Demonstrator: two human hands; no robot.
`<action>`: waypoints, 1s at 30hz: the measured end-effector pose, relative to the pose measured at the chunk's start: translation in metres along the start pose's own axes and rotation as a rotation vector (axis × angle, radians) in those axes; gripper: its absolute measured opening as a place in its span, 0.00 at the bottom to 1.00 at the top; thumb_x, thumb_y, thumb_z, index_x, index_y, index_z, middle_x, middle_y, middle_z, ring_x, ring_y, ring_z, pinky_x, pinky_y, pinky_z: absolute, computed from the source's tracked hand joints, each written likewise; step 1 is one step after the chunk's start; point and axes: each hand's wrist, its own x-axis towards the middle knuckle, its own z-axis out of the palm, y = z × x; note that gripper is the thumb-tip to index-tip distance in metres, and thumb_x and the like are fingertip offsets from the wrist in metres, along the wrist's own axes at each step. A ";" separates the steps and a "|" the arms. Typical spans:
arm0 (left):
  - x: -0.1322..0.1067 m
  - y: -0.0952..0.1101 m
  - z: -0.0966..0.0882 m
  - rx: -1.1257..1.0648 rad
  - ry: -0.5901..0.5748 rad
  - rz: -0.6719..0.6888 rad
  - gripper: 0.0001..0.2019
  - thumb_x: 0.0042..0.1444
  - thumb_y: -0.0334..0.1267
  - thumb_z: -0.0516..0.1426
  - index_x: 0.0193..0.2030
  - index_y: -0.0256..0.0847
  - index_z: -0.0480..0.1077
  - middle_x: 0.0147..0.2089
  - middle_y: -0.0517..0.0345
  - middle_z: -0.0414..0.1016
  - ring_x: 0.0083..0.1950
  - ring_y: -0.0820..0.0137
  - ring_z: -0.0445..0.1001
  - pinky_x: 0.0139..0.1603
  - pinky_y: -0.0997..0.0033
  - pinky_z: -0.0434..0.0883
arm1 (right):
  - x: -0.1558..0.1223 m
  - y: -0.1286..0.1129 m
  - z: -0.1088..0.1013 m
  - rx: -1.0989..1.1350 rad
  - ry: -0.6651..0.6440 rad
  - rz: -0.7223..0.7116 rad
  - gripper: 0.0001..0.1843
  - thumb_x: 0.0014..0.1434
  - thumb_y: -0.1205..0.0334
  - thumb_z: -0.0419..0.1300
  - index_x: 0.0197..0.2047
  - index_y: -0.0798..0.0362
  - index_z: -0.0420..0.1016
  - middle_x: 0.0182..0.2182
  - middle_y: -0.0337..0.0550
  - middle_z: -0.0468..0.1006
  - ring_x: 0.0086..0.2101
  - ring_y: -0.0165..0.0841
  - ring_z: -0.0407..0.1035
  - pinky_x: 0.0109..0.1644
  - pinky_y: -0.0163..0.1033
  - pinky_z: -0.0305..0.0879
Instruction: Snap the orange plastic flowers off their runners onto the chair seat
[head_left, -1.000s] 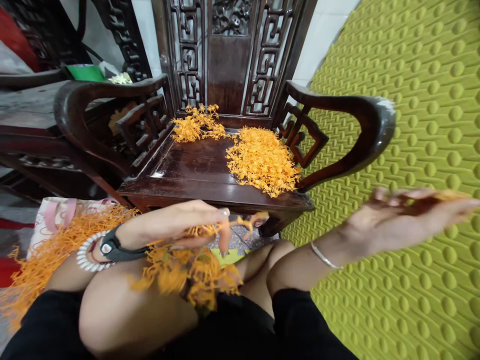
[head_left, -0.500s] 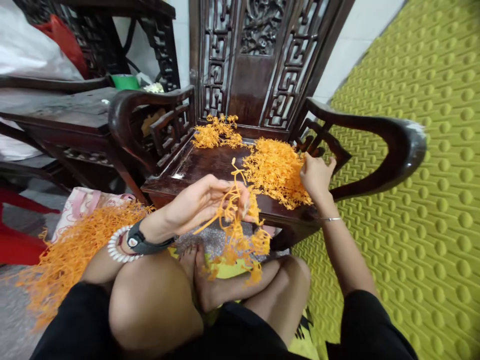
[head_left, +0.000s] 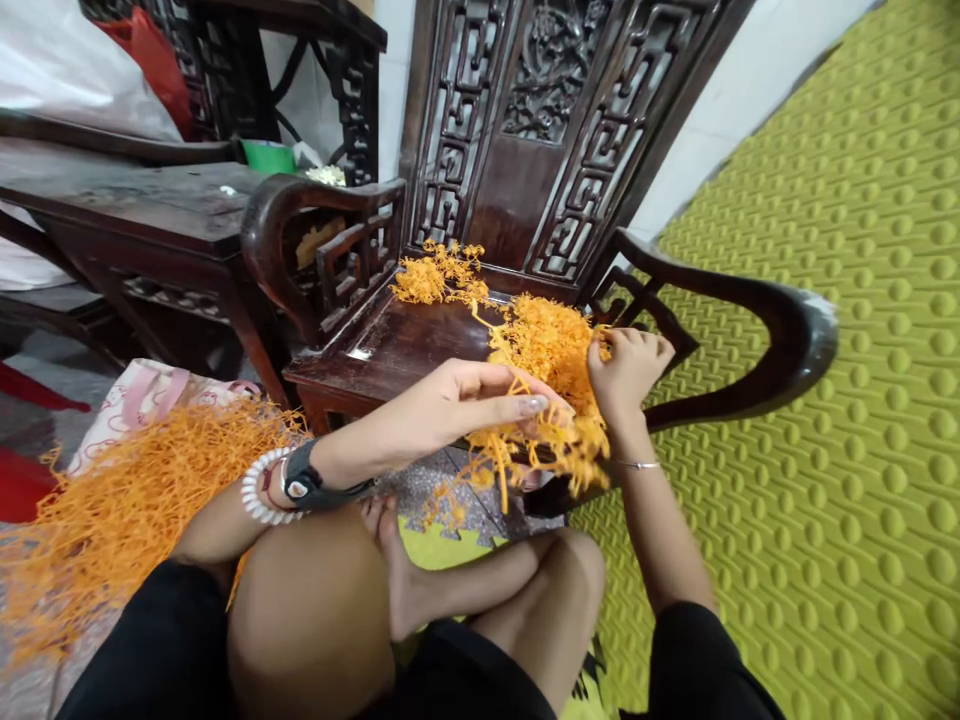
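My left hand (head_left: 465, 405) is closed on a bunch of orange stringy pieces (head_left: 525, 455) that hangs in front of the dark carved wooden chair (head_left: 390, 350). My right hand (head_left: 626, 365) rests on the near edge of a big orange pile (head_left: 547, 340) on the chair seat, its fingers curled and pinching into that pile. A smaller orange heap (head_left: 439, 275) lies at the back of the seat. My left wrist carries a black watch and a white bead bracelet; a thin bangle is on the right wrist.
A large mass of orange strands (head_left: 127, 500) spills from a pink-and-white bag (head_left: 142, 395) at my left. A dark wooden table (head_left: 135, 210) stands left of the chair. A green bumpy mat (head_left: 825, 400) covers the floor at right. My crossed bare legs fill the foreground.
My right hand swung in from the far right to the pile on the seat. My left hand rose from my lap with its bunch and moved right toward the seat. The camera tilted.
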 end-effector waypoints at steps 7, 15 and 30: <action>0.008 -0.013 0.001 -0.155 0.181 -0.067 0.06 0.52 0.37 0.64 0.36 0.37 0.77 0.34 0.58 0.80 0.36 0.74 0.79 0.41 0.80 0.72 | -0.005 -0.013 0.022 -0.171 -0.224 0.026 0.12 0.57 0.64 0.51 0.35 0.61 0.73 0.40 0.58 0.73 0.47 0.48 0.60 0.58 0.60 0.45; 0.015 -0.018 0.001 -0.076 0.290 -0.063 0.08 0.49 0.38 0.66 0.34 0.36 0.78 0.33 0.57 0.80 0.25 0.78 0.75 0.29 0.81 0.72 | -0.039 -0.068 -0.062 1.047 -0.292 -0.053 0.22 0.66 0.47 0.40 0.30 0.52 0.64 0.25 0.41 0.68 0.25 0.30 0.61 0.32 0.38 0.61; 0.006 -0.006 0.019 0.099 0.078 -0.131 0.13 0.59 0.44 0.58 0.45 0.40 0.78 0.18 0.62 0.70 0.14 0.83 0.53 0.14 0.82 0.50 | -0.079 -0.083 -0.153 1.546 0.324 0.282 0.11 0.55 0.65 0.57 0.21 0.47 0.66 0.11 0.29 0.61 0.12 0.28 0.50 0.18 0.37 0.48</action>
